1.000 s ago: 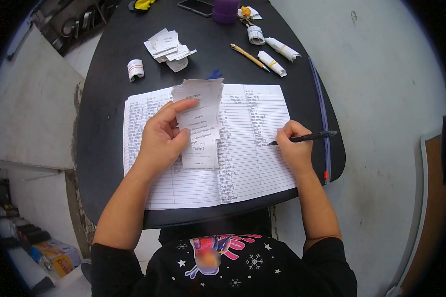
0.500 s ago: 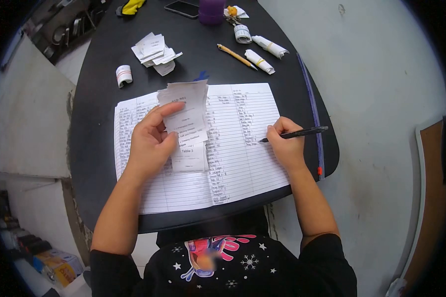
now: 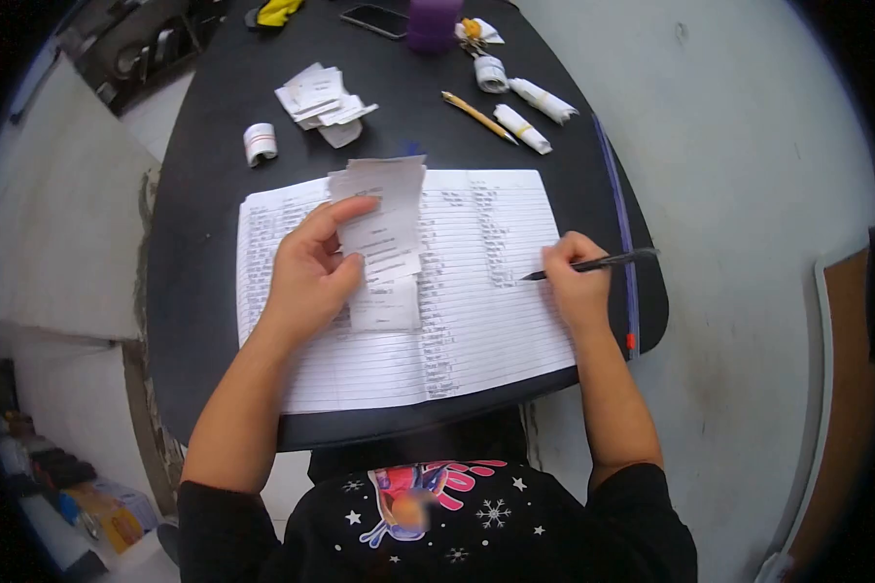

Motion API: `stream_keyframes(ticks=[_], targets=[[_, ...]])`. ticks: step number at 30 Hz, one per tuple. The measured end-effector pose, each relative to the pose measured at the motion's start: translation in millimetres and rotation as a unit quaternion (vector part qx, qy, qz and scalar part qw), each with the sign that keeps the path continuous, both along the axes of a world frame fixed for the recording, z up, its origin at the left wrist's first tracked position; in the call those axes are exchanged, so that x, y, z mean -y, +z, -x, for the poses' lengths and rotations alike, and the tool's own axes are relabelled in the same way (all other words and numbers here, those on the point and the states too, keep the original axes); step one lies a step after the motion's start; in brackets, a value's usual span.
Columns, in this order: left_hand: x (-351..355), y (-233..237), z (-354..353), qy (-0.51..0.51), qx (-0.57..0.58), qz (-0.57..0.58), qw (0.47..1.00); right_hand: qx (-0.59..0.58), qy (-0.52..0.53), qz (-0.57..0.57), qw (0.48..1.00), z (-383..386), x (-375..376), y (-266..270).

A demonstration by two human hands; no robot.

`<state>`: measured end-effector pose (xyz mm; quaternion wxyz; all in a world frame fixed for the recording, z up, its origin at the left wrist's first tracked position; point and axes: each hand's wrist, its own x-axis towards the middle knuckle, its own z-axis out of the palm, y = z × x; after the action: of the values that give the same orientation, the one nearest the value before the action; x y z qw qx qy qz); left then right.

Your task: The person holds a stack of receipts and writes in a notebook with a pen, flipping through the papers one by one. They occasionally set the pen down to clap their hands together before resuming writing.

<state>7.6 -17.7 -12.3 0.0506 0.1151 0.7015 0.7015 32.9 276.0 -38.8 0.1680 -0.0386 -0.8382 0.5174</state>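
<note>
An open lined notebook (image 3: 496,330) with handwritten columns on both pages lies at the near side of the dark table. My left hand (image 3: 313,267) grips several printed paper receipts (image 3: 389,228) between thumb and fingers, held over the notebook's left page and middle fold. In my right hand (image 3: 580,277) is a black pen (image 3: 608,261), its tip close to the lower end of the handwritten column on the right page. The side of that hand is at the right page's outer edge.
Behind the notebook are a pile of receipts (image 3: 326,102), a small paper roll (image 3: 261,144), a wooden-coloured pen (image 3: 479,118) and banded paper rolls (image 3: 522,128). Farther back are a phone (image 3: 374,19), a purple container (image 3: 432,24) and a yellow item (image 3: 278,12). A purple zipper strip (image 3: 620,223) runs along the right edge.
The whole view has shifted slightly, so the table's things appear farther right. The pen tip has moved a little off the writing, to the right. The receipts stay in my left hand.
</note>
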Motion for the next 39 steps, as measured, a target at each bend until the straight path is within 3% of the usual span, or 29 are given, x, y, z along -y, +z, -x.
stream_keyframes(ticks=[3,6,9,11,13,14,25,29,35,39], targets=[[7,-6,5,-0.011,-0.032,-0.019,0.999,-0.009,0.022,0.181,0.983,4,7,15],[10,0,5,-0.011,-0.031,-0.026,0.999,-0.063,0.098,0.198,0.973,17,37,53],[11,3,5,-0.011,-0.032,-0.032,0.999,-0.108,0.310,0.081,0.941,34,56,85],[14,6,6,-0.008,-0.032,-0.023,0.999,-0.121,0.340,-0.117,0.925,37,80,107],[18,5,7,-0.006,-0.034,-0.036,0.999,-0.260,0.388,-0.208,0.860,52,100,100],[20,2,7,-0.006,-0.037,-0.035,0.999,-0.234,0.404,-0.217,0.857,51,106,95],[23,6,8,-0.012,0.004,-0.100,0.995,-0.261,0.382,-0.309,0.831,50,109,63],[24,7,10,-0.014,0.033,-0.128,0.991,-0.271,0.383,-0.300,0.831,51,108,64],[22,3,9,-0.051,-0.025,-0.118,0.991,-0.281,0.370,-0.249,0.850,54,105,56],[21,6,7,-0.086,0.014,-0.134,0.987,-0.291,0.343,-0.255,0.856,53,107,58]])
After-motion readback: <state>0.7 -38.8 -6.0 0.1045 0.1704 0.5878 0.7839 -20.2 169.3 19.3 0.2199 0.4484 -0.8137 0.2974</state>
